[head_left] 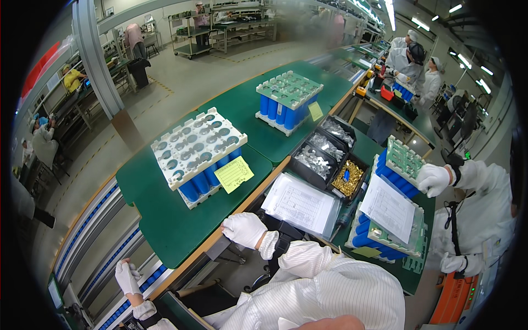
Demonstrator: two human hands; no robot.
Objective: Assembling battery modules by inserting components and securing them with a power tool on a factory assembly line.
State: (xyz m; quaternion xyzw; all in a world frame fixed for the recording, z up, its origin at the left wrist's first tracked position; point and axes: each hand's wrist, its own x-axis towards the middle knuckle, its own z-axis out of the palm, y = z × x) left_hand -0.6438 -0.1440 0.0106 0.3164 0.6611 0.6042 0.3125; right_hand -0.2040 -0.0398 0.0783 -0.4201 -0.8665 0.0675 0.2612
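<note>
My right hand (245, 230), in a white glove, is closed in a loose fist at the wooden edge (212, 240) of the line; its palm is hidden. Lower left, over the conveyor (148, 279), my gloved left hand (127, 278) has its fingers curled; whatever they may hold does not show. Beyond my right hand stands a battery pack (201, 157) of blue cylindrical cells between white plastic holders, on a green board (165, 231). A yellow paper tag (234, 175) hangs on its near side. Farther back stands a second pack (289, 102) with a green top plate.
Right of me are black bins of metal parts (313, 159), a bin of brass-coloured pieces (348, 177), papers in a sleeve (302, 206), and more packs (379, 234). A co-worker's gloved hand (433, 180) touches one pack. A metal post (96, 55) rises at the left.
</note>
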